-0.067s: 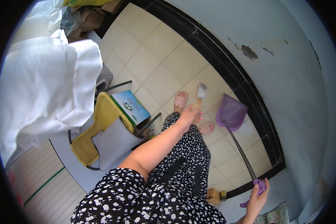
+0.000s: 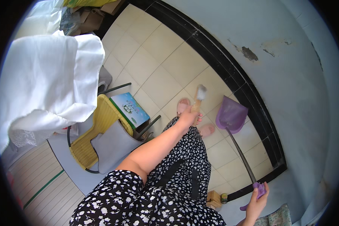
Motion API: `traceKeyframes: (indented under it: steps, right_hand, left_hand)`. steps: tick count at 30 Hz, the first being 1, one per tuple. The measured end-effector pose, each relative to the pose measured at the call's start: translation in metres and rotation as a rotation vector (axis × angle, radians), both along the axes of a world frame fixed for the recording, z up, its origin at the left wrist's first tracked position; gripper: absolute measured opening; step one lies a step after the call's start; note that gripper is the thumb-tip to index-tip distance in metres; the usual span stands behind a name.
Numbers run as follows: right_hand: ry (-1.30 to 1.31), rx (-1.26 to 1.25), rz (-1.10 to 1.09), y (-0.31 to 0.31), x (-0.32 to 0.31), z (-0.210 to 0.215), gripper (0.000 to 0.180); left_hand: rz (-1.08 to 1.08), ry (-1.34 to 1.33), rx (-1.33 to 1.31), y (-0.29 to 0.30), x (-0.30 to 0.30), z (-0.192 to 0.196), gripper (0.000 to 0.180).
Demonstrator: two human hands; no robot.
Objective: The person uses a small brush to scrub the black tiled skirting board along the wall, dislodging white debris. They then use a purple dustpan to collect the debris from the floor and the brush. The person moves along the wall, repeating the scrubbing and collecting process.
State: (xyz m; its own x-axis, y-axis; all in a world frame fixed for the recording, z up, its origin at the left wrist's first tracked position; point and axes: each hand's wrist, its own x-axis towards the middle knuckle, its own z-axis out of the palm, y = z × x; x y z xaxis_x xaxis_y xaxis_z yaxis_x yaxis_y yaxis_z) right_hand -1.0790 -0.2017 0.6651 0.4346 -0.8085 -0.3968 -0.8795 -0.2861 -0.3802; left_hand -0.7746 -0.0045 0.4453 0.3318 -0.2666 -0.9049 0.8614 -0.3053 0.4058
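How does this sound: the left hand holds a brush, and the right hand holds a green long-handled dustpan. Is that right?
Not quite: the long-handled dustpan is purple, not green, as the head view shows. The left hand does hold a brush, and the right hand the dustpan.

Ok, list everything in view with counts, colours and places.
Dustpan: one, purple and grey, right of centre
Brush: one, tan and whitish, centre
Slippers: two, pink, centre
Wicker chair: one, yellow, left
Cushion or cloth: one, grey, on the chair
Box: one, blue, white and green, beside the chair
Draped fabric: count unclear, white, upper left
Floor tiles: many, beige, centre
Wall: one, pale blue-grey, right
Skirting: one, black, along the wall
Wooden block: one, tan, lower right
Jar: one, greenish, beside the block
Floral outfit: one, black and white, bottom
Left hand: one, bare, gripping the brush
Right hand: one, bare, gripping the dustpan
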Motion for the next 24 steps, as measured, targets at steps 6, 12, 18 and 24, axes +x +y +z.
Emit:
traceKeyframes:
  steps: [6,12,18,24]
  right_hand:
    - [0.112,0.042,-0.142,-0.014,0.000,0.027,0.032]
    - [0.238,0.021,-0.180,-0.038,-0.005,0.024,0.034]
    - [0.373,-0.443,-0.189,-0.040,-0.042,-0.022,0.047]
    - [0.452,-1.123,0.104,-0.037,-0.063,-0.068,0.052]
  left_hand:
    - [-0.081,-0.010,0.080,-0.014,0.016,-0.033,0.037]
    - [-0.156,-0.107,0.106,-0.023,0.030,-0.095,0.026]
    - [-0.145,-0.262,0.153,-0.031,0.044,-0.213,0.033]
    - [-0.033,-0.390,0.184,-0.043,0.076,-0.348,0.037]
